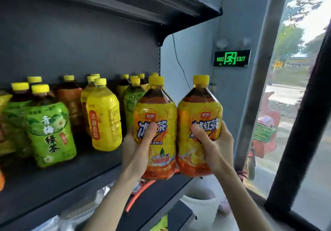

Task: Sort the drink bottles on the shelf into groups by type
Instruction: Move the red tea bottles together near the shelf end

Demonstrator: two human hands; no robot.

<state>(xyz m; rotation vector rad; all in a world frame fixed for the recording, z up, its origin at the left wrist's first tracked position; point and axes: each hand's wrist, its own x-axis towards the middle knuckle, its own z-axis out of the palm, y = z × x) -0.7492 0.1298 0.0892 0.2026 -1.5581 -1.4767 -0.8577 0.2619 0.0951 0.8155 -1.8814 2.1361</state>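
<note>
Left hand (pixel 138 149): wrapped round the left iced-tea bottle (pixel 155 108) at mid-height. Thumb lies across the front of the label, fingers are behind and out of sight.
Right hand (pixel 215 146): same grip on the right iced-tea bottle (pixel 199 105), taken from its right side, thumb laid on the label front.
Held pair: both upright, same orange-yellow label, dark tea showing in the shoulder, yellow caps. Their sides touch each other.
Pair position: right end of the shelf (pixel 53 184), bases at its front edge. Cannot tell whether they stand on the board or sit just off it.
Green tea bottle (pixel 51 132): front left of the shelf, upright, green label, yellow cap. Another green one is just behind it to the left, partly hidden.
Yellow bottle (pixel 104 119): mid-shelf, upright, all-yellow wrap with a red strip of text. A second like it stands close behind.
Brown bottle (pixel 70 98): back row between the green and yellow ones, dark liquid, orange-brown label.
Rear green bottle (pixel 132 98): just behind the left held bottle. More yellow caps cluster at the back — types there are too hidden to call.
Left edge: bits of further yellow and orange wraps, cut off by the frame.
Upper shelf (pixel 125 3): dark board overhead, on a bracket.
Exit sign (pixel 232 58): lit green, on the grey wall to the right of the shelving.
Window (pixel 290 96): far right — street and trees outside, blurred.
</note>
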